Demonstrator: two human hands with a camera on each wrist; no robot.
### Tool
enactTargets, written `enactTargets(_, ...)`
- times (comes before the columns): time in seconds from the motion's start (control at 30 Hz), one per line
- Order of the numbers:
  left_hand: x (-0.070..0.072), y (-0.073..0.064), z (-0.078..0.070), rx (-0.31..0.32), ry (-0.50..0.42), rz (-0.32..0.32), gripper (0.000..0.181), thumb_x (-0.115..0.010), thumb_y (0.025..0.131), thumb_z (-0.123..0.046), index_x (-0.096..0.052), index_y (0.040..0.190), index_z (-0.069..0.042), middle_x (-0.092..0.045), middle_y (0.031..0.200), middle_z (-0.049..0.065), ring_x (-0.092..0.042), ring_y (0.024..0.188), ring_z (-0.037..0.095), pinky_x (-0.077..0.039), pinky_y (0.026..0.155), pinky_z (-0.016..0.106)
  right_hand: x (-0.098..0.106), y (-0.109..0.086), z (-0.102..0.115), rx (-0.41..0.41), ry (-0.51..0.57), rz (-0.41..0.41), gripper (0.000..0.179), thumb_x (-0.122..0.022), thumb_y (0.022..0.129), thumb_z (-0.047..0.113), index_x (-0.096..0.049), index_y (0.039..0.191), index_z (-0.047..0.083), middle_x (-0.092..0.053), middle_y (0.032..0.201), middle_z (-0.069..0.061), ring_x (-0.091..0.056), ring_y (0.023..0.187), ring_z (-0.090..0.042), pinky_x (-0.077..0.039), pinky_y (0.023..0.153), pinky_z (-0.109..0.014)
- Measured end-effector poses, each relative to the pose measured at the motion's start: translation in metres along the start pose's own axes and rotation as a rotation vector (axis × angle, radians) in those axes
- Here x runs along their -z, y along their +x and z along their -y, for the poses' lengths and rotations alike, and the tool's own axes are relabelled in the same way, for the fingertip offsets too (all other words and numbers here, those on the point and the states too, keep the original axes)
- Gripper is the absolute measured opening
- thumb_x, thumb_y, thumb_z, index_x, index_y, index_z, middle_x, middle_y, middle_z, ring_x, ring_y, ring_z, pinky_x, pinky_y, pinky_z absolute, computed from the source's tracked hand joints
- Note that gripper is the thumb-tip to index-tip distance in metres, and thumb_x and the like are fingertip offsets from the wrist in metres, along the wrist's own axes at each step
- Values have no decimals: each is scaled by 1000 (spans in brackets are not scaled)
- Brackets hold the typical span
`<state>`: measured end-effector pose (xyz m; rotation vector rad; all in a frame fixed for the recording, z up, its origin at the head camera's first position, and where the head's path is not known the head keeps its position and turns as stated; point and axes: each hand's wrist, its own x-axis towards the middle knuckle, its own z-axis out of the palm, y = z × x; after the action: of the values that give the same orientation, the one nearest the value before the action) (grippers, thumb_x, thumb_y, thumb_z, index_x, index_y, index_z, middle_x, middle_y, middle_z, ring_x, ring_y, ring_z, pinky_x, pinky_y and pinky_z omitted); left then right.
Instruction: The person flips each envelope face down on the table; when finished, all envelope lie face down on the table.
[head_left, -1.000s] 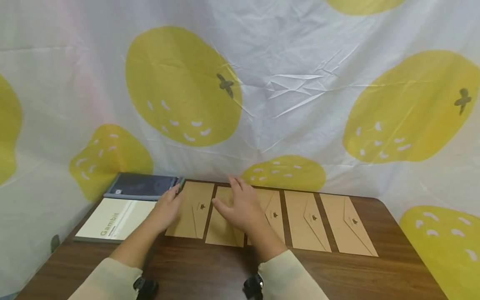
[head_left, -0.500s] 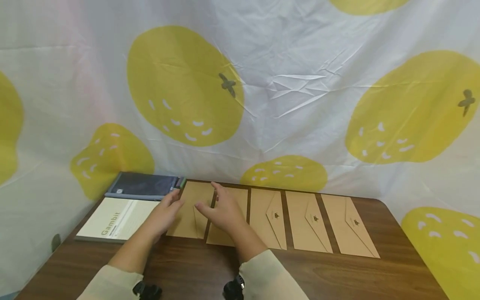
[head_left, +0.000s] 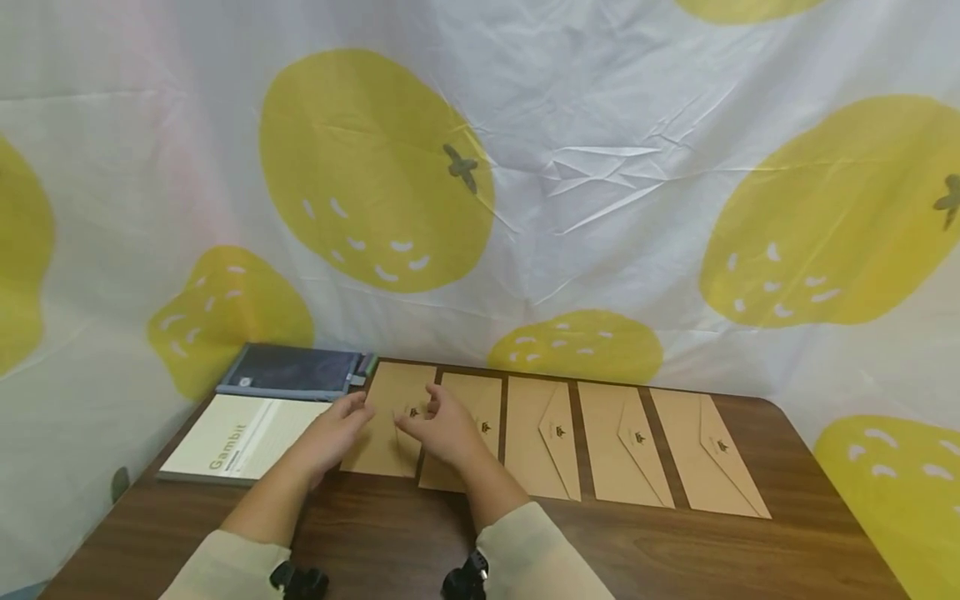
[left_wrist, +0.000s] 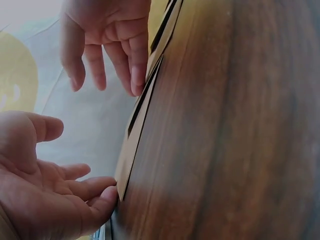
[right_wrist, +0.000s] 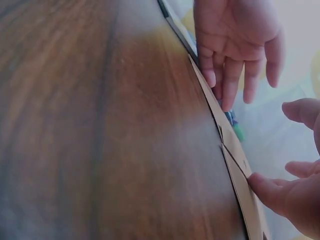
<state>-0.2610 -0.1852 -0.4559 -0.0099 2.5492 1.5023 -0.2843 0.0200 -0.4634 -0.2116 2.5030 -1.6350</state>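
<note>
Several brown paper envelopes lie side by side in a row on the table. My left hand (head_left: 330,435) is at the left edge of the leftmost envelope (head_left: 390,392), fingers loosely extended. In the left wrist view its fingertips meet that envelope's edge (left_wrist: 131,155). Over the second envelope (head_left: 476,392) is my right hand (head_left: 448,433), thumb toward the leftmost one. In the right wrist view a right fingertip touches or nearly touches the line where two envelopes meet. Both palms face each other with the leftmost envelope between them, and neither hand grips anything.
A cream notebook (head_left: 240,429) marked "Gambit" lies left of the envelopes. Behind it is a dark blue pouch (head_left: 292,369). Three more envelopes, including the rightmost envelope (head_left: 708,458), continue the row. A lemon-print curtain (head_left: 585,233) hangs behind the wooden table (head_left: 675,554).
My right hand has moved left, from over the second and third envelopes to beside the leftmost one. The left hand has hardly moved. The envelopes lie as before.
</note>
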Motion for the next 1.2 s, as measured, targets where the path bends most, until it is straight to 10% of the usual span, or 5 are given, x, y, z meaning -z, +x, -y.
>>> enactTargets(0.63,-3,1,3,-39,40,35,71,-47,112,-38,-25,167,1,-33,172,29,-33,159,50,-32,129,64,13,8,-5,-90,354,5,68,-75,97,8,-46,159,1,-60,150,-26,-61,139,-41,-55,114,-47)
enactTargets(1.2,-15,-5,-8,-168,3,54,72,-68,104,-43,-42,164,-13,-31,176,19,-31,161,47,-32,128,66,10,6,1,-19,294,39,61,-75,97,11,-56,155,10,-65,139,-13,-73,117,-26,-59,101,-38)
